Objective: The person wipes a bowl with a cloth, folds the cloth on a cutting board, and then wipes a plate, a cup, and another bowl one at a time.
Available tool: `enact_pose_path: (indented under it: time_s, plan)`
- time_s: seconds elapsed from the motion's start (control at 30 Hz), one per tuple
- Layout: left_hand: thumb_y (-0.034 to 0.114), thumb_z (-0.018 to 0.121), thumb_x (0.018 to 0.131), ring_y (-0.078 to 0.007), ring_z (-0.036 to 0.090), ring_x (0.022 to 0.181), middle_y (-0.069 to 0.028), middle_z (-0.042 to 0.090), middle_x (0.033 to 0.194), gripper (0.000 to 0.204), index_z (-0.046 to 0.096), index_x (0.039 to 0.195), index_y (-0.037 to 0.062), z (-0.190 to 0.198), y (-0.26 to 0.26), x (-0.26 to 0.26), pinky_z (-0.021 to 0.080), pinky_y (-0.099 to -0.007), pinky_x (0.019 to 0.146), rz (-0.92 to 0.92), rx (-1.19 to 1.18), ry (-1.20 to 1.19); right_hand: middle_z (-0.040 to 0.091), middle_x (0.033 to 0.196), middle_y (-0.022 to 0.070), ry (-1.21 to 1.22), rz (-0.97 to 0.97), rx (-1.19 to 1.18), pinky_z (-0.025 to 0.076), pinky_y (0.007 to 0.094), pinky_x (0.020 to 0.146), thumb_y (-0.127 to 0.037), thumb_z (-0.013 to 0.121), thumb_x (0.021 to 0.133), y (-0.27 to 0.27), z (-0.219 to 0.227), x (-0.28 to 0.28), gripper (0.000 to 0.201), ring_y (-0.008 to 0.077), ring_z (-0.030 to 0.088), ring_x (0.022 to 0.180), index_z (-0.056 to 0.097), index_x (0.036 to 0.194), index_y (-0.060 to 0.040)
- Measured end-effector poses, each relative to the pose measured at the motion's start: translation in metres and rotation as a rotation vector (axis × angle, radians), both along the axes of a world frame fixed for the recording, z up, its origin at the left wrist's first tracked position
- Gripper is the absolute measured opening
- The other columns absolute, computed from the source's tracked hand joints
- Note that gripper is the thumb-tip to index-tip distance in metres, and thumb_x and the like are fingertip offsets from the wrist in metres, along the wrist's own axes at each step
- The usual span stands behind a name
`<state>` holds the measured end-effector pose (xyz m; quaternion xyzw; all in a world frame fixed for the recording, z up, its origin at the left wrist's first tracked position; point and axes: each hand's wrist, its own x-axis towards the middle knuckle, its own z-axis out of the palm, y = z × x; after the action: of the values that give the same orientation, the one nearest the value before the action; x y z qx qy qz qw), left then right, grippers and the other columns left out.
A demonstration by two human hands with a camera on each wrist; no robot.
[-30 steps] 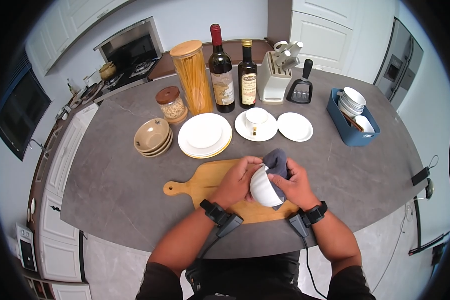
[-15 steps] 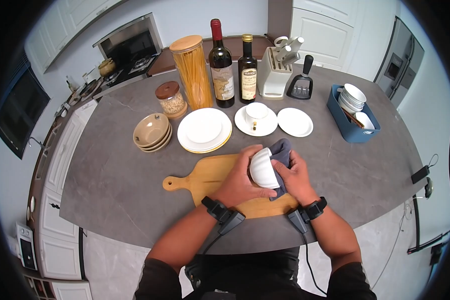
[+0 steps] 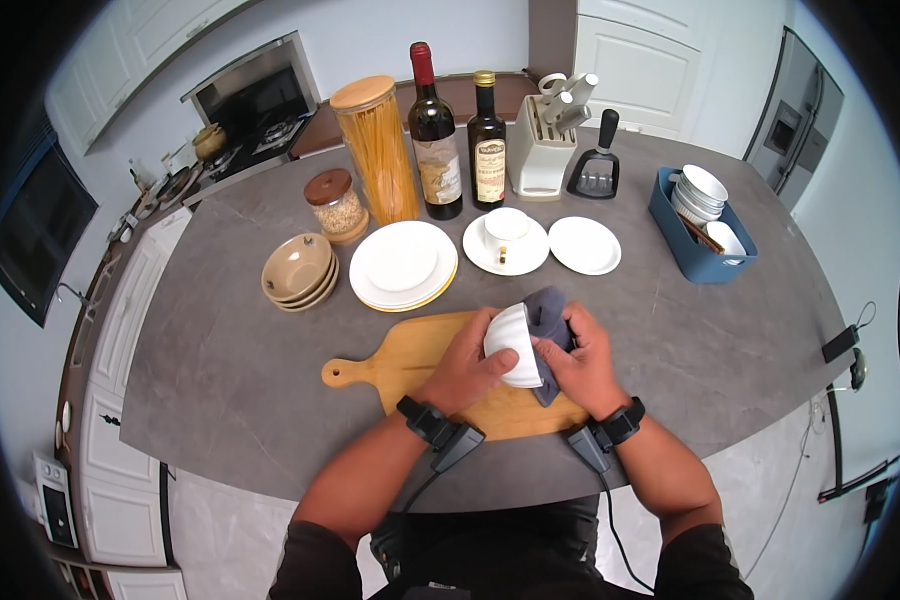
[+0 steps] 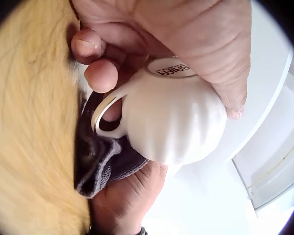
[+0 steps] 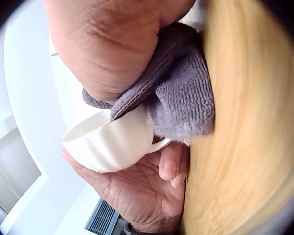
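Note:
Tilted on its side over the wooden cutting board (image 3: 420, 345), a white fluted teacup (image 3: 508, 345) has its mouth toward the right. My left hand (image 3: 462, 370) grips it from outside, thumb along the wall. In the left wrist view the teacup (image 4: 174, 120) shows printed lettering on its base and a gold-trimmed handle (image 4: 99, 113). My right hand (image 3: 588, 365) holds a dark grey cloth (image 3: 547, 312) at the rim. Part of the cloth (image 5: 186, 93) hangs outside the cup in the right wrist view; the portion inside is mostly hidden.
Beyond the board stand brown bowls (image 3: 295, 270), stacked white plates (image 3: 403, 265), a cup on a saucer (image 3: 507, 225) and another plate (image 3: 585, 246). Bottles (image 3: 435, 160), a pasta jar (image 3: 375, 150) and a knife block (image 3: 545, 150) are farther back. A blue bin (image 3: 685, 235) holds bowls at right.
The cup has turned within my left hand, whose thumb now lies across its outer wall. Both hands, cup and cloth have shifted slightly left in the head view.

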<state>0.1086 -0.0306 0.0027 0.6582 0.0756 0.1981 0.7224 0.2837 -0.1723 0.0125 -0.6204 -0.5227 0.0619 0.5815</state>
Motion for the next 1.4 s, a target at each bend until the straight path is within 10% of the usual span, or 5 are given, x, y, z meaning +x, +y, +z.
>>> enact_pose_path:
  time_s: [0.27,0.5,0.7,0.87,1.4]
  plan:
    - [0.085,0.05,0.1,-0.0045,0.062,0.074,-0.001,0.071,0.099,0.093,0.064,0.138,0.0011,0.012,-0.002,-0.001,0.047,-0.0221,0.055,-0.079,0.091,0.115,0.075,0.115,0.0158,-0.097,0.057,0.039,0.058,0.037,0.09,-0.002,0.083,0.09,-0.005,0.009,-0.003,0.033,0.0284,0.073,0.101,0.07,0.121,-0.0015]
    - [0.069,0.045,0.112,-0.0065,0.057,0.065,-0.0009,0.065,0.083,0.069,0.069,0.101,0.005,0.006,0.0,0.0,0.045,-0.0242,0.057,-0.034,0.025,0.202,0.078,0.11,0.0137,0.093,0.014,-0.009,0.059,0.0338,0.086,-0.004,0.08,0.097,0.0,-0.006,-0.005,0.03,0.0192,0.075,0.097,0.068,0.124,-0.0006]
    - [0.046,0.071,0.108,-0.0077,0.066,0.083,-0.0053,0.07,0.11,0.062,0.054,0.146,0.0003,0.004,-0.006,0.003,0.053,-0.0258,0.069,-0.052,-0.119,0.042,0.076,0.101,0.0105,0.287,-0.007,0.037,0.058,0.0312,0.077,-0.008,0.077,0.101,0.008,-0.017,-0.001,0.031,0.0107,0.068,0.089,0.063,0.127,0.0029]
    - [0.011,0.098,0.083,-0.0217,0.05,0.146,-0.013,0.048,0.158,0.116,0.021,0.169,0.0051,-0.005,-0.009,0.014,0.05,-0.0406,0.117,-0.024,0.029,-0.14,0.074,0.1,0.0101,0.272,-0.081,-0.011,0.055,0.0308,0.072,-0.009,0.074,0.103,0.01,-0.011,-0.002,0.028,0.0106,0.065,0.085,0.062,0.125,0.0027]
    - [0.022,0.07,0.109,-0.0149,0.065,0.12,-0.0132,0.061,0.144,0.08,0.025,0.172,0.0005,0.005,0.001,0.002,0.057,-0.033,0.101,-0.062,-0.182,-0.019,0.071,0.107,0.0055,0.283,0.017,0.022,0.055,0.0279,0.082,-0.007,0.071,0.105,0.007,-0.015,0.0,0.025,0.0096,0.062,0.095,0.063,0.128,0.0022]
